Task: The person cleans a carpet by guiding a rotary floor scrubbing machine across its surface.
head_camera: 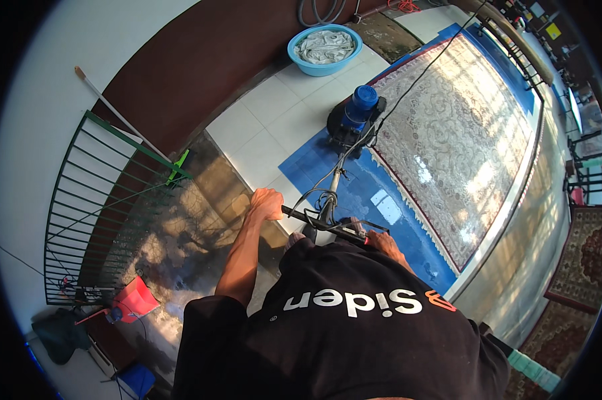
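Observation:
My left hand [267, 204] is wrapped around the left end of the black handlebar [321, 225] of a rotary floor scrubber. At the bar's other end, beside a red part, my right hand [384, 244] grips it, partly hidden by my shirt. A pole [335, 182] with looped cable runs from the bar to the scrubber's blue motor [365, 97]. The round black base [337, 122] stands at the near left corner of a wet, fringed, patterned carpet [446, 115], and I cannot tell how far it overlaps the carpet.
A black power cable [421, 75] stretches over the carpet. By the wall stands a light-blue tub [313, 69] holding pale cloth. To the left are a green metal grille [116, 185], a green-headed squeegee [178, 167] and a red bucket [135, 300]. A raised white edge [498, 212] borders the blue floor.

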`<state>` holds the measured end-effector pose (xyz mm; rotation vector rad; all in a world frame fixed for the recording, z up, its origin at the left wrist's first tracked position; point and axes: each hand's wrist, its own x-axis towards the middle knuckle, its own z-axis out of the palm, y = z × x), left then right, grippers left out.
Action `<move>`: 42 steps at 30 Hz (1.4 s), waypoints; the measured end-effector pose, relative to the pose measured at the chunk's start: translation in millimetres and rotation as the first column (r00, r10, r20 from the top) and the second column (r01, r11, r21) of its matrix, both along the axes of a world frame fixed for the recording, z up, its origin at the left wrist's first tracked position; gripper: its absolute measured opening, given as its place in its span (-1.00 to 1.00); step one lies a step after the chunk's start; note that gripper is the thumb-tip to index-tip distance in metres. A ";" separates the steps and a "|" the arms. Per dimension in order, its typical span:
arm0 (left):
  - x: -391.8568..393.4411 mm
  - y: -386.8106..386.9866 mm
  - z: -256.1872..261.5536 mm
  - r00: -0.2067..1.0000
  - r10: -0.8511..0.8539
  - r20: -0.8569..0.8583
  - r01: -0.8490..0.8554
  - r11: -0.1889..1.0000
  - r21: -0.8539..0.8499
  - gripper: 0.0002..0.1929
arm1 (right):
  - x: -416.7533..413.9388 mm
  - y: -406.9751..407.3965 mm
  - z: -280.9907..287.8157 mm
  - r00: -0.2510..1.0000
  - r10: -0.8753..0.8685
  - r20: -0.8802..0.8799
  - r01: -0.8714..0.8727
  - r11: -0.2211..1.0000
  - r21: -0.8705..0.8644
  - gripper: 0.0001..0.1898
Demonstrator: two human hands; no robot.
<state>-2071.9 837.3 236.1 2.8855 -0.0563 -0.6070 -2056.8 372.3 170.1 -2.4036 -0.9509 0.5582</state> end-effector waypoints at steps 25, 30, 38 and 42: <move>-3.6 -5.5 2.9 1.000 0.011 -0.027 -0.011 1.000 0.010 -0.86 | 8.6 11.6 27.7 0.986 -0.054 -0.157 0.027 0.985 -0.173 -0.81; -2.9 -4.9 -1.4 1.000 0.018 -0.005 -0.018 1.000 0.013 -0.87 | 10.9 13.9 26.1 0.990 -0.040 -0.135 0.011 0.978 -0.210 -0.83; 14.7 3.1 10.3 1.000 -0.010 0.016 0.009 1.000 0.025 -0.87 | 16.5 -9.7 -28.2 0.980 0.136 0.148 -0.118 0.985 -0.122 -0.63; 20.8 -1.2 13.0 1.000 -0.003 0.011 0.003 1.000 0.027 -0.84 | 21.8 -16.1 -38.3 0.987 0.139 0.081 -0.132 0.987 -0.087 -0.56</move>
